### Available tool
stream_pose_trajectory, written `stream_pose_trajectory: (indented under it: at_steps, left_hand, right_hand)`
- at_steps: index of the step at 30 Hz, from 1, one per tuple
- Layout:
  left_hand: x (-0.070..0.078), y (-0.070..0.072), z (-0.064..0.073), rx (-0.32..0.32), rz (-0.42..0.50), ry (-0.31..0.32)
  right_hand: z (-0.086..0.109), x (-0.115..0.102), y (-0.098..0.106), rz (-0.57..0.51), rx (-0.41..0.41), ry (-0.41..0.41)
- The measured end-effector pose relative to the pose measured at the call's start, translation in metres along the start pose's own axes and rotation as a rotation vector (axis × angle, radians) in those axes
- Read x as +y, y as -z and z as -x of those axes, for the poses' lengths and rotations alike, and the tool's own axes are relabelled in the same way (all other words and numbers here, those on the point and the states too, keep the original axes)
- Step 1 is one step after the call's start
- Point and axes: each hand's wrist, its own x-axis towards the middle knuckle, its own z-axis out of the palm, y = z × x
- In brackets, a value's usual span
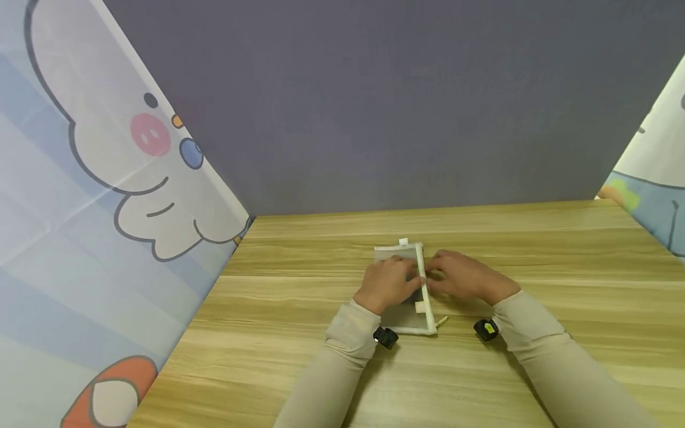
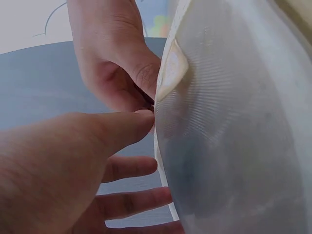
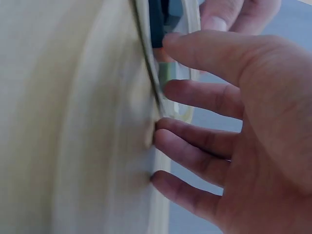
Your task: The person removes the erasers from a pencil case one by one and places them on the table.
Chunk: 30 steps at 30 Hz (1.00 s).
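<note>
A translucent zip pouch (image 1: pixel 398 318) with pale edging lies on the table. Its pale zip edge faces right, with a zip pull (image 1: pixel 442 321) at the near corner. My left hand (image 1: pixel 387 282) lies over the pouch and pinches this edge near its middle, thumb uppermost. Close by, my right hand (image 1: pixel 460 276) touches the same edge from the right, its fingers spread and slightly bent. In the right wrist view the pouch mouth gapes, and a dark object (image 3: pixel 156 22) shows inside, its kind unclear. Through the pouch film it appears as a dark patch in the left wrist view.
The wood-grain table (image 1: pixel 267 333) extends around the pouch. A grey panel (image 1: pixel 401 107) stands along the back edge. A cartoon-print cloth (image 1: pixel 96 249) hangs at the left, and another printed cloth (image 1: pixel 658 154) at the right.
</note>
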Motion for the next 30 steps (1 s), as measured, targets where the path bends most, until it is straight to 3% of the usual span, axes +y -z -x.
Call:
stream_pose_trajectory:
  at_steps: [9,30]
  left_hand:
    - [0.002,-0.002,-0.003,0.014,-0.009,0.043]
    - [0.015,-0.004,-0.005,0.065,-0.072,0.076]
  right_hand:
    - [-0.002,0.002,-0.008,0.063,0.076,0.013]
    - [0.0,0.003,-0.008,0.116,0.085,0.058]
